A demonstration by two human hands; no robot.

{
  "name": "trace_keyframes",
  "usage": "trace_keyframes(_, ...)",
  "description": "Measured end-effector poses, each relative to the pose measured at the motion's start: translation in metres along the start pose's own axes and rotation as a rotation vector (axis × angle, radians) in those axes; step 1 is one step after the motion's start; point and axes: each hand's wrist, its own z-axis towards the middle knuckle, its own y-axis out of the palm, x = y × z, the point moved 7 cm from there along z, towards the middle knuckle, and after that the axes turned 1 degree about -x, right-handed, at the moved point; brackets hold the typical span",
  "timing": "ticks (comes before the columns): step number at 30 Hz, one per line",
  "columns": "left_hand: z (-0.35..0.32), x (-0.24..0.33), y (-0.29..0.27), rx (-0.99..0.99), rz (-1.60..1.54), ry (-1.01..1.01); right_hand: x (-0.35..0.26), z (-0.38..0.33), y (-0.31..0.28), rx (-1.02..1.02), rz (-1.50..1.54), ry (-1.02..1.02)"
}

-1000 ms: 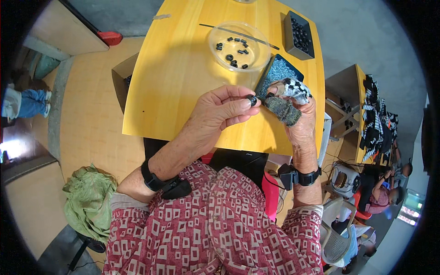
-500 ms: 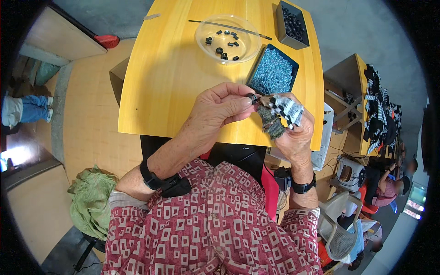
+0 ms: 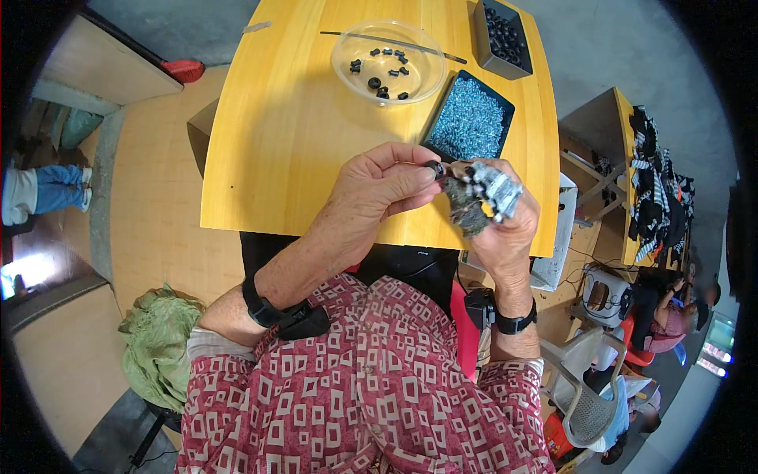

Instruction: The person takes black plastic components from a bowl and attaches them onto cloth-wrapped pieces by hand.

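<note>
Black piece (image 3: 433, 167) sits pinched in bent left fingers (image 3: 407, 182).

right hand (image 3: 509, 233): partly behind cloth (image 3: 497, 191) | pinched black piece (image 3: 434, 168): too small, perhaps round | table (image 3: 276, 142): cut off above

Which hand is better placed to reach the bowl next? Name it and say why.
Probably the left hand: it is nearer the bowl, and its bare fingertips pinch just one small black piece. The right hand has cloth bunched at its fingers.
</note>
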Motion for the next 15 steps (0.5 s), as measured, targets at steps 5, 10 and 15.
trace_keyframes(5, -0.001, 0.005, 0.007, -0.041, 0.020, 0.045, 0.033, -0.013, -0.004, 0.114, 0.462, 0.319)
trace_keyframes(10, 0.002, 0.004, 0.008, -0.048, 0.016, 0.059, 0.045, -0.014, -0.001, 0.126, 0.711, 0.428)
trace_keyframes(15, 0.003, 0.003, 0.008, -0.043, 0.032, 0.068, 0.051, -0.017, 0.007, 0.176, 0.729, 0.447)
